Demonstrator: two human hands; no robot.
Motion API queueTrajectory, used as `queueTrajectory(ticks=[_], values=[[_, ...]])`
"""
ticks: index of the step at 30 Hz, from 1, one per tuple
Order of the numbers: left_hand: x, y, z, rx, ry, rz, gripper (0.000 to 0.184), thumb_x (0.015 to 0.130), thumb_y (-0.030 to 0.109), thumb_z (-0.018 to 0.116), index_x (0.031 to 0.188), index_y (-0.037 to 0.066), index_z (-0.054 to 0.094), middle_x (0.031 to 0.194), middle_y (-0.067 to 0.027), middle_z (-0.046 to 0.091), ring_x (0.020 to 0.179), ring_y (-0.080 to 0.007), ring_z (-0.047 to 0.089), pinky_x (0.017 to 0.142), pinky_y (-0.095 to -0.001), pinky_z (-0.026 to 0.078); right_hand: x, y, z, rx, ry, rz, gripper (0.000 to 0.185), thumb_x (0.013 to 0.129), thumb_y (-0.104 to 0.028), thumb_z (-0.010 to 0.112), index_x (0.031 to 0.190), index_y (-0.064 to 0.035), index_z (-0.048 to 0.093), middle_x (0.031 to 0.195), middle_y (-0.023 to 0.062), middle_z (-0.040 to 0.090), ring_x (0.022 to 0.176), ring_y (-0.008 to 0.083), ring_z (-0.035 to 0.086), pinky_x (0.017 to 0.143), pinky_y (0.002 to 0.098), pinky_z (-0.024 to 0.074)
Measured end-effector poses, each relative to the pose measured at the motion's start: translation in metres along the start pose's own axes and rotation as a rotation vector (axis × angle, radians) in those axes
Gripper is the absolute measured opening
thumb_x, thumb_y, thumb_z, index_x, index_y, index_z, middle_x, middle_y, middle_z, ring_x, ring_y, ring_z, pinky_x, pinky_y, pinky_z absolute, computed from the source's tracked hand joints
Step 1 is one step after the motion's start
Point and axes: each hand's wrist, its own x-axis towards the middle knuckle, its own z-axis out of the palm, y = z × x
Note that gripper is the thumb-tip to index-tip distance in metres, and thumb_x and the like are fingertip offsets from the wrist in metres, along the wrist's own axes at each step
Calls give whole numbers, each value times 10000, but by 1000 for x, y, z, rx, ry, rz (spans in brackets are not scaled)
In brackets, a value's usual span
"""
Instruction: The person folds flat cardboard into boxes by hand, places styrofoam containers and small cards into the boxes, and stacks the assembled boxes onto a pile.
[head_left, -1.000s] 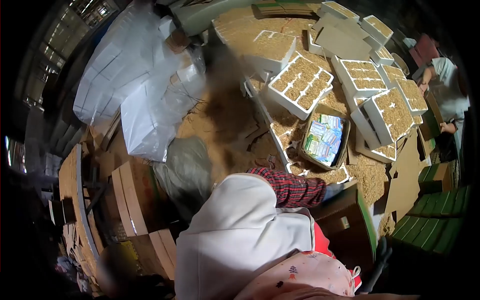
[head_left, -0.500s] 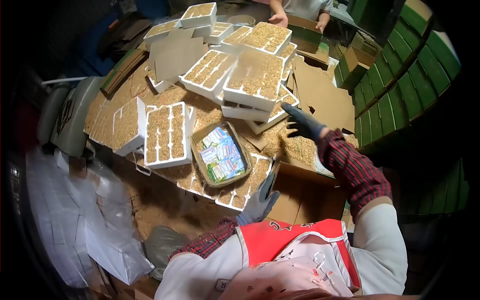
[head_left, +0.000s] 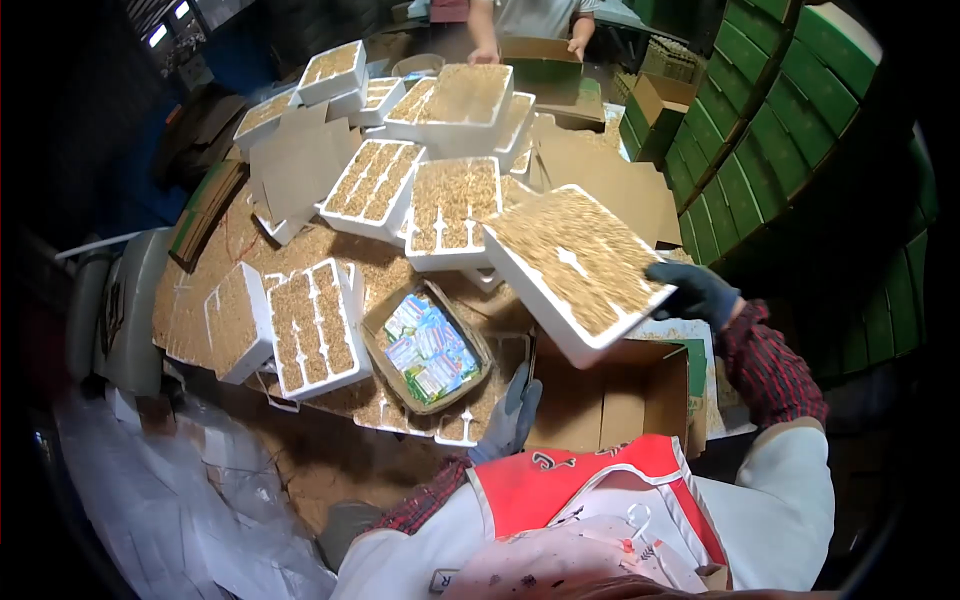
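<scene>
Fill-strewn counter [head_left: 205, 300], green cartons [head_left: 790, 120] stacked at right. Right hand [head_left: 695, 292] grips white foam tray [head_left: 570, 265] by its right end; tray sits left of that hand, tilted, over open cardboard box [head_left: 645, 395]. Left hand [head_left: 508, 415] at box's left wall, can't tell if gripping.

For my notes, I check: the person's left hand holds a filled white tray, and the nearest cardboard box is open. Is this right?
Not the left hand: the head view shows the right hand holding the filled white tray; the nearest cardboard box is open.
</scene>
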Motion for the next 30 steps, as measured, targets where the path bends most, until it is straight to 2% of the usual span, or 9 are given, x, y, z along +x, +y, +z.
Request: queueTrajectory(ticks=[2,5,13,18,20,22,24,26,30], values=[[4,-65,2,538,108,778,590,1007,359,474,1437,-26,354,1404,-294,434,1286,-379,461,1070,-379,357,-64,-27,-4,-181,-41,88,620,764,-187,743,1318,-4,533,1172,77,653,1044,205,635,845,336,548],[5,0,13,44,63,49,497,1020,262,470,1408,-35,381,1384,-295,451,1271,-415,462,1077,-389,359,-118,-41,-10,-396,-94,92,701,654,-156,802,1285,34,564,1181,92,663,1081,194,620,979,348,462],[3,-54,36,182,-74,124,538,986,224,462,1474,49,318,1416,-258,433,1297,-379,446,1059,-374,369,-104,-16,24,-657,-182,350,479,755,-94,808,1192,17,647,1053,34,699,926,89,600,841,243,497],[19,-43,-15,-328,-228,-55,488,975,256,517,1414,59,433,1302,-167,570,1155,-302,575,981,-334,442,-78,33,23,-779,-133,258,447,815,-186,751,1203,1,629,870,10,681,756,89,575,693,258,489],[29,-17,-68,398,-172,28,483,995,333,489,1380,48,425,1347,-167,507,1210,-267,544,1012,-358,453,-68,68,15,-994,-85,59,430,838,-187,704,1208,12,611,854,55,693,713,140,600,684,295,499],[43,1,-120,1059,59,-69,519,918,320,587,1342,50,459,1236,-145,567,1117,-284,579,952,-410,483,-57,111,18,-1798,88,-428,337,799,-240,655,1037,-4,632,939,156,653,843,317,630,722,431,503],[63,-69,-176,1564,311,100,603,803,302,661,1334,80,479,1157,-150,601,1072,-317,586,907,-442,478,-29,169,0,-2356,142,-450,386,727,-312,715,976,-28,633,929,137,617,869,290,617,685,409,496],[86,-71,-196,1647,69,-275,608,845,272,570,1411,100,426,1145,-124,595,1128,-300,550,920,-464,446,-58,133,74,-2569,105,-170,397,719,-318,702,983,-30,636,888,123,609,822,289,616,655,388,487],[92,-69,-210,1521,121,-226,337,911,370,550,1070,83,625,936,-131,656,900,-314,648,793,-423,504,-21,159,38,-2079,-119,-7,297,772,-340,659,875,-64,693,813,148,655,805,252,645,634,393,499]])
